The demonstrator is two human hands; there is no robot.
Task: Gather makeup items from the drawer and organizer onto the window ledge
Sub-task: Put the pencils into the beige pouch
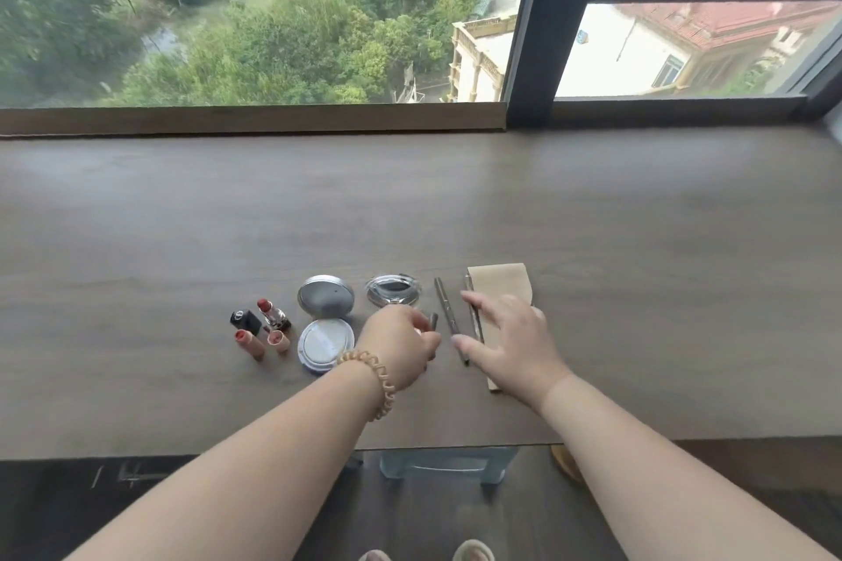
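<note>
Our left hand (pixel 401 346), a coiled band (pixel 380 385) on its wrist, curled its fingers round a short dark stick (pixel 433 320) on the window ledge (pixel 455 196). Our right hand (pixel 510 333) lay open, fingers spread, over a beige pouch (pixel 499 280) and two thin pencils (pixel 444 303). A clear round jar (pixel 394 291) stood at the left hand's twelve o'clock. An open compact (pixel 326 319) and a cluster of lipsticks (pixel 273 313) lay at its nine o'clock. Bare wood ran toward twelve o'clock up to the window frame (pixel 250 121). The ledge's near edge lay at six o'clock, under both forearms.
</note>
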